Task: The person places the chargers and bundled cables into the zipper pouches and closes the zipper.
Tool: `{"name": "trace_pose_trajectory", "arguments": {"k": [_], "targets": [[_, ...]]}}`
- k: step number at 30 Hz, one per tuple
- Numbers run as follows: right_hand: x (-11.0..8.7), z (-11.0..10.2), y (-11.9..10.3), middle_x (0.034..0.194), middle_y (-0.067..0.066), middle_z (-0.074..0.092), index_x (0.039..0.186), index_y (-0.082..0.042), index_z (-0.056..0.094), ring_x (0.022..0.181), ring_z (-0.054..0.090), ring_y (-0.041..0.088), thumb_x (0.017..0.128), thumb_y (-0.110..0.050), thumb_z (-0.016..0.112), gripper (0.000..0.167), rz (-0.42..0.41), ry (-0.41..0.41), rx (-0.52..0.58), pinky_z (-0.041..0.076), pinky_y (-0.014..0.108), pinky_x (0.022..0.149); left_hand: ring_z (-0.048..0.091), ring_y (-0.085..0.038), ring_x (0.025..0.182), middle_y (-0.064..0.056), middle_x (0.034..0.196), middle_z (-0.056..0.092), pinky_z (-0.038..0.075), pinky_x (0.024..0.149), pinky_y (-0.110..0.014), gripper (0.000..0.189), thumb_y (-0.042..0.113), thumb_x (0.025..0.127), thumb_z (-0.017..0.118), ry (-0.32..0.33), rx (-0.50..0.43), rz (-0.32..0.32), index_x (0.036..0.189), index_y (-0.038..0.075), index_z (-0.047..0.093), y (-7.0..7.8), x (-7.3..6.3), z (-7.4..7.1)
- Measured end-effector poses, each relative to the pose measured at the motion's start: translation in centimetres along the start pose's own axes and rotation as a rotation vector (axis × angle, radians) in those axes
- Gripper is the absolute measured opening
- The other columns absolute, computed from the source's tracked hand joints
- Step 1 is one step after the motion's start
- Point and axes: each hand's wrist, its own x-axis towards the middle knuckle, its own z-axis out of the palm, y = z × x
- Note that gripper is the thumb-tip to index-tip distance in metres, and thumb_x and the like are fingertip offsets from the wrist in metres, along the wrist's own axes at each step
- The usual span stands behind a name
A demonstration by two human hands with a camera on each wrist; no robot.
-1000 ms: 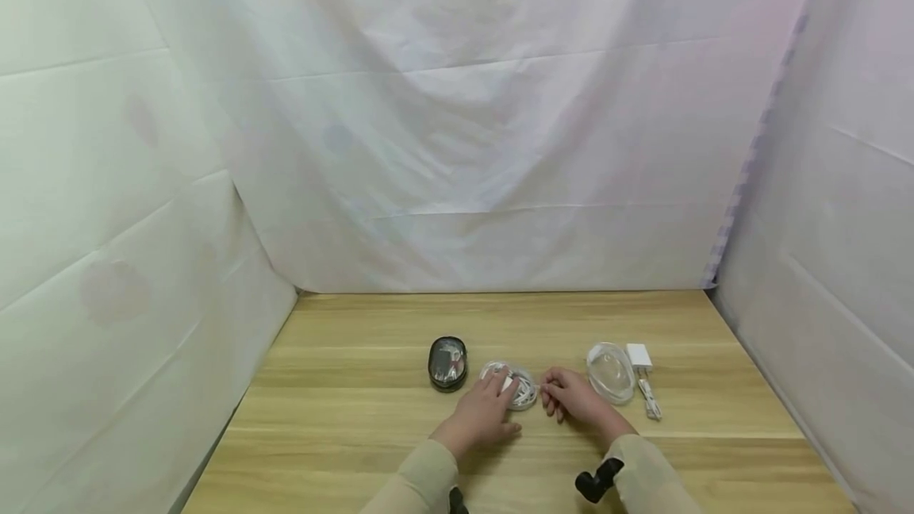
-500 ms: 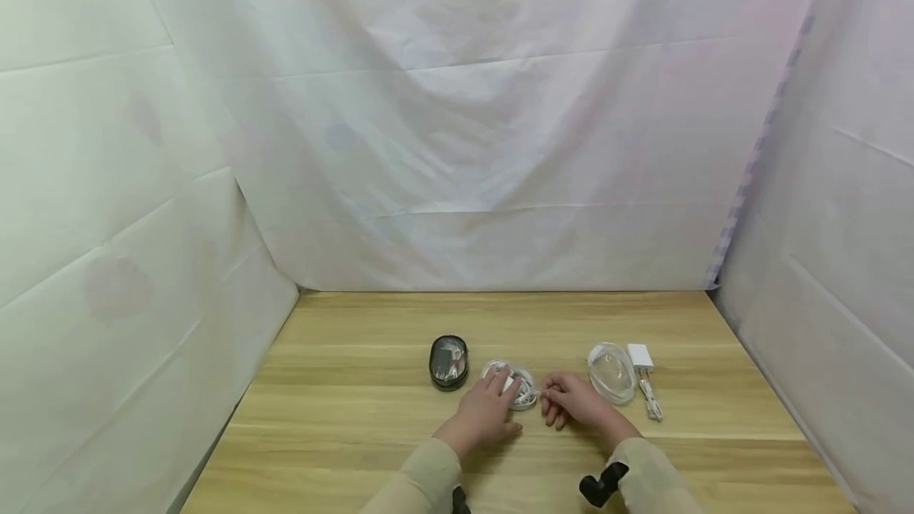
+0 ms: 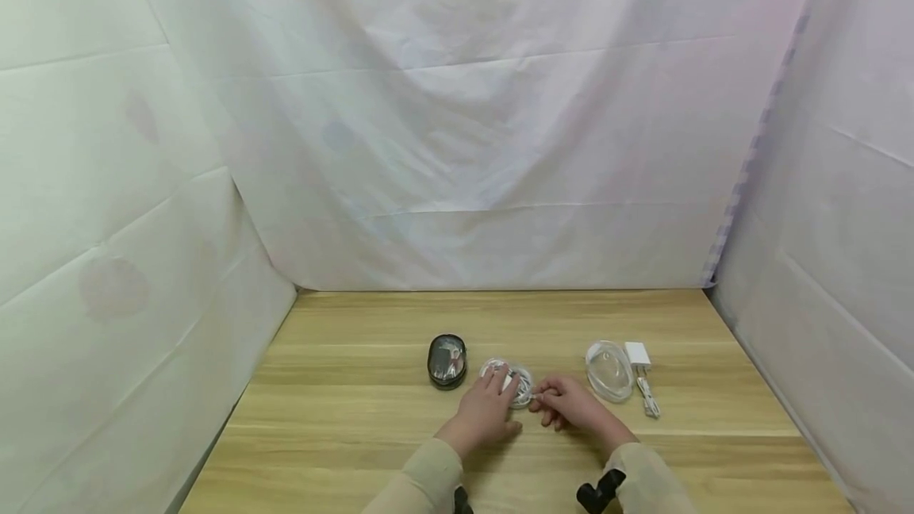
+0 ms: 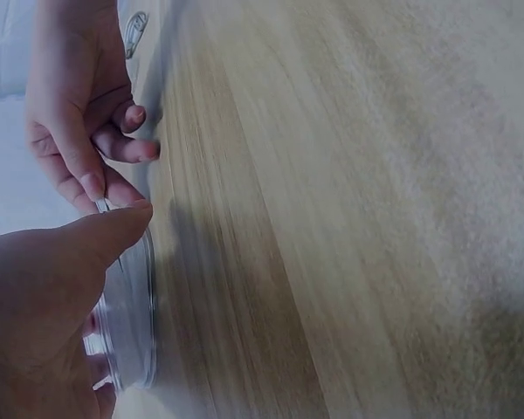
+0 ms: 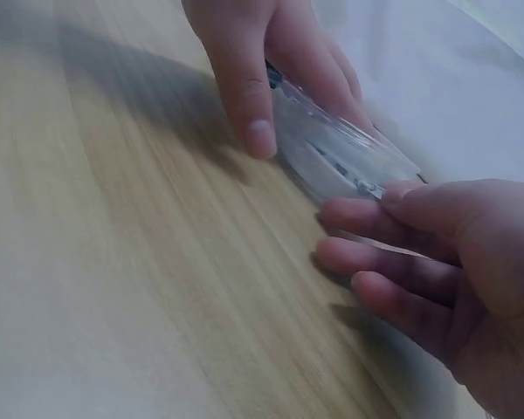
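Note:
A small clear oval case (image 3: 529,381) holding a coiled white cable (image 3: 524,393) sits near the middle of the wooden table. My left hand (image 3: 482,412) rests over it, fingers laid across the coil and thumb out to the near side. In the right wrist view, the case wall (image 5: 310,179) shows between that hand and my right hand (image 5: 498,253). Thumb and index finger of the right hand pinch the white cable's end at the case's right edge; its other fingers are loosely bent. The left fingers hide part of the coil.
An empty-looking clear oval lid (image 3: 610,372) lies right of the hands. Beside it are a white charger plug (image 3: 638,354) and a bundled white cable (image 3: 649,398). A black case with a clear top (image 3: 447,361) stands left. White cloth (image 3: 471,141) surrounds the table.
My right hand has moved slightly left, bringing the pinched cable end up to the edge of the clear case. The left hand has stayed in place on the coil.

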Motion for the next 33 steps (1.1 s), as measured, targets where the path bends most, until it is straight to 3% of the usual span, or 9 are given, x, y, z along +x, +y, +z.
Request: {"name": "trace_pose_trajectory", "arguments": {"k": [9, 16, 24, 33], "targets": [[0.5, 0.5, 0.2, 0.078, 0.008, 0.068, 0.094, 0.001, 0.066, 0.061, 0.059, 0.016, 0.093, -0.01, 0.065, 0.011, -0.014, 0.139, -0.087, 0.051, 0.029, 0.049, 0.035, -0.033, 0.138, -0.011, 0.154, 0.034, 0.032, 0.112, -0.039, 0.077, 0.055, 0.088, 0.063, 0.032, -0.009, 0.011, 0.15, 0.015, 0.04, -0.1, -0.2, -0.4], [0.7, -0.1, 0.1, 0.081, 0.009, 0.065, 0.095, 0.0, 0.061, 0.062, 0.058, 0.018, 0.097, -0.007, 0.057, 0.009, -0.007, 0.157, -0.091, 0.051, 0.029, 0.05, 0.035, -0.034, 0.138, -0.012, 0.154, 0.034, 0.032, 0.111, -0.042, 0.075, 0.052, 0.087, 0.065, 0.051, 0.034, 0.036, 0.149, 0.017, 0.041, -0.3, -0.5, -0.2], [1.0, -0.9, 0.5, 0.082, 0.01, 0.065, 0.098, 0.0, 0.061, 0.064, 0.059, 0.02, 0.098, -0.008, 0.057, 0.009, 0.008, 0.203, -0.1, 0.052, 0.03, 0.051, 0.033, -0.034, 0.139, -0.012, 0.154, 0.033, 0.032, 0.111, -0.044, 0.074, 0.053, 0.088, 0.064, 0.069, 0.093, 0.091, 0.15, 0.021, 0.04, -0.7, -0.7, 0.2], [2.5, -1.8, 0.2, 0.081, 0.011, 0.064, 0.097, 0.0, 0.059, 0.062, 0.056, 0.019, 0.099, -0.006, 0.053, 0.008, -0.009, 0.221, -0.135, 0.05, 0.029, 0.05, 0.026, -0.036, 0.142, -0.017, 0.155, 0.028, 0.028, 0.113, -0.045, 0.078, 0.056, 0.087, 0.063, 0.026, 0.06, 0.118, 0.152, 0.022, 0.035, -1.0, -0.3, -0.1]]}}
